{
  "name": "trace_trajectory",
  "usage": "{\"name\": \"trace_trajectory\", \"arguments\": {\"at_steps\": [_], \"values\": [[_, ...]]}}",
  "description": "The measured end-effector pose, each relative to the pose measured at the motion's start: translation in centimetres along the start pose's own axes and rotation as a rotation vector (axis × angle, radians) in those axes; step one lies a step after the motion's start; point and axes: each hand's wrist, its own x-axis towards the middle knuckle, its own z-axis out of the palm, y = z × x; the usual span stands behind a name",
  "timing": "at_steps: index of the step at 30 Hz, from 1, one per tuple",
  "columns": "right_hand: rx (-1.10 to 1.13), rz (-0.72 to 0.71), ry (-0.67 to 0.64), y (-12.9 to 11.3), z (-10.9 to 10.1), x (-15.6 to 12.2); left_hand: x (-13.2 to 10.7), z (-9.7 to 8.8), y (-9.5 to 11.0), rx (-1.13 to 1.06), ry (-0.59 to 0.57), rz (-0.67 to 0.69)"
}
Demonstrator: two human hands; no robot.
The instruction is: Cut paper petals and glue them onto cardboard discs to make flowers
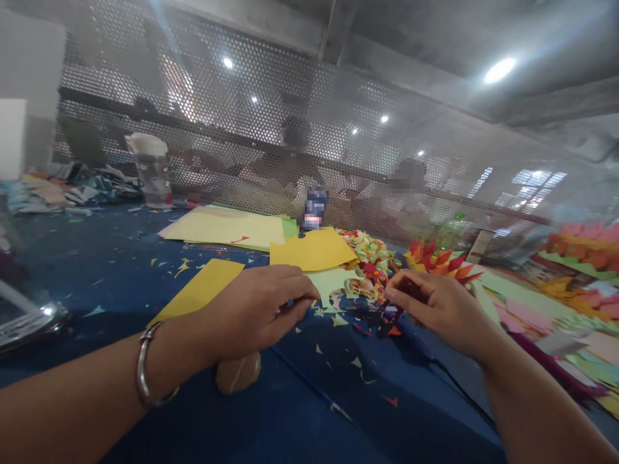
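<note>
- Left hand [273, 312], centre of the frame: fingers curled, thumb close under them; I cannot tell whether anything is pinched.
- Right hand [442, 309], right of centre: thumb near fingertips, contents unclear, near the heap of curled red, green and cream paper pieces [368, 248].
- Thin paper probably creases easily: pinch edges lightly, minding the blue corded tool [416, 341] below.
</note>
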Motion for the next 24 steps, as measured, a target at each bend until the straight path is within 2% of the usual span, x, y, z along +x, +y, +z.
{"name": "trace_trajectory", "arguments": {"at_steps": [4,8,10,14,19,21,24], "values": [[0.172,0.035,-0.165,-0.6,0.1,-1.1,-0.1,0.1,0.2,-0.024,-0.020,-0.013],[0.294,0.054,-0.331,-0.9,1.2,-0.3,-0.3,0.3,0.3,-0.032,-0.023,-0.012],[0.308,0.024,-0.307,-0.8,1.8,0.8,-0.2,0.3,0.3,-0.031,-0.022,-0.006],[0.224,-0.032,-0.048,-0.5,2.6,2.7,0.1,-0.4,-0.3,-0.010,0.012,-0.037],[0.201,-0.040,0.040,0.1,3.0,2.7,0.3,-2.4,-3.6,0.114,0.257,-0.298],[0.171,-0.043,0.034,0.3,3.2,2.1,0.1,-3.4,-5.4,0.210,0.233,-0.403],[0.133,-0.065,-0.020,0.3,3.2,1.0,-0.7,-4.3,-7.7,0.293,0.003,-0.544]]}}
